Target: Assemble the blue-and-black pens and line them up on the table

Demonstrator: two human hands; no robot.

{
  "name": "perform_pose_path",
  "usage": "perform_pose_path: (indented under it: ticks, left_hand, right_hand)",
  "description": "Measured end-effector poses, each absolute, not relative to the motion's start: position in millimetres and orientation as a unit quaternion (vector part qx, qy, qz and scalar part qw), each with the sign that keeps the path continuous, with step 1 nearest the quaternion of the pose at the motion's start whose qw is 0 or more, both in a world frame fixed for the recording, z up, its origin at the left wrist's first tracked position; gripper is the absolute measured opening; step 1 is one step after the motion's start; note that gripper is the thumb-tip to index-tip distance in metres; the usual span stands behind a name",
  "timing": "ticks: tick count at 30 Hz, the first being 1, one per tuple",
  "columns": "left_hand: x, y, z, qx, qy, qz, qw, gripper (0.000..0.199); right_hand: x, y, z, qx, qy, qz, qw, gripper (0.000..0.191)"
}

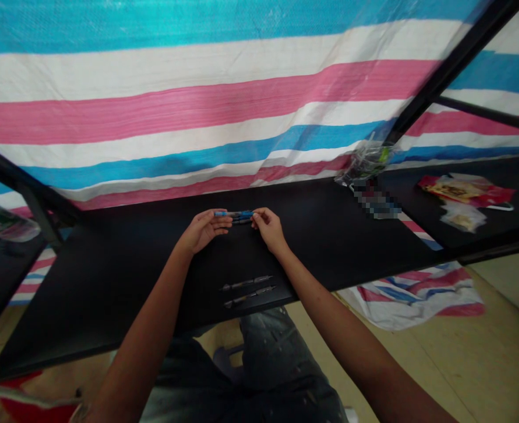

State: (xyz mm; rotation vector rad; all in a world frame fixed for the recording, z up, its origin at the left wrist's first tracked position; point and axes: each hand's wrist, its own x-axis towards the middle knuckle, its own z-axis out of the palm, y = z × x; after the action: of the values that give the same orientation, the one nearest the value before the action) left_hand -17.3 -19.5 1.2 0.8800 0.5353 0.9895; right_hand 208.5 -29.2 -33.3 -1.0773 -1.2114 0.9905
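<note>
With fingers clamped on opposite ends of the pens [240, 215], left hand [201, 231] and right hand [269, 229] should keep them level.

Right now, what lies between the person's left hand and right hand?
A small bunch of pens bridges the left hand and right hand, as the head view shows.

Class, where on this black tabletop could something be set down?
The black tabletop is bare between left metal frame and left hand, and between right hand and clear plastic wrapping. Crowded: between the hands, with held pens; nearer, two loose pens.
</note>
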Motion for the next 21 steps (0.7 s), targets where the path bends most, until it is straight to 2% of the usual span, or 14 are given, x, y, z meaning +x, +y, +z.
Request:
perform_pose_path:
  ticks: [8, 13, 21]
  left_hand:
    - [-23, -19, 2, 0.441, 0.258, 0.475, 0.716, 0.033]
    - [-33, -14, 5, 0.455, 0.298, 0.474, 0.693, 0.038]
    - [-53, -8, 10, 0.633, 0.454, 0.381, 0.498, 0.038]
  right_hand:
    - [210, -30, -33, -0.436, -0.512, 0.441, 0.595, 0.031]
    - [211, -28, -34, -0.447, -0.514, 0.427, 0.594, 0.031]
    - [214, -31, -32, -0.496, -0.61, 0.275, 0.553, 0.016]
